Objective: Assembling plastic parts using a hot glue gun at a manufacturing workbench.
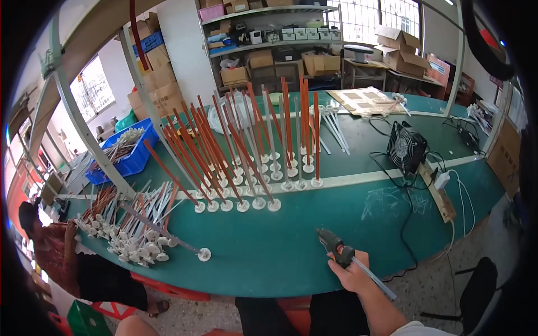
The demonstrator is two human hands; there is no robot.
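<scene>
My right hand (354, 272) is wrapped round the handle of a dark glue gun (335, 246), whose nozzle points up and left above the green table. A clear glue stick (374, 278) juts out of the gun's rear. My left hand does not show; a patch of bare skin at the lower edge is too cropped to identify. Left of the gun, a single grey strip with a round white base (204, 255) leans over a pile of similar white-based sticks (137, 243). Beyond, several red-brown and grey sticks stand on white disc bases (274, 205), some tilted.
A black fan (404, 147) stands at right near a wooden power strip (438, 193) with trailing cables. A blue crate (134, 159) of sticks sits at left. Another person (59, 246) sits by the left edge. Cardboard sheets (367, 102) lie at the far side; a black chair (476, 297) stands right.
</scene>
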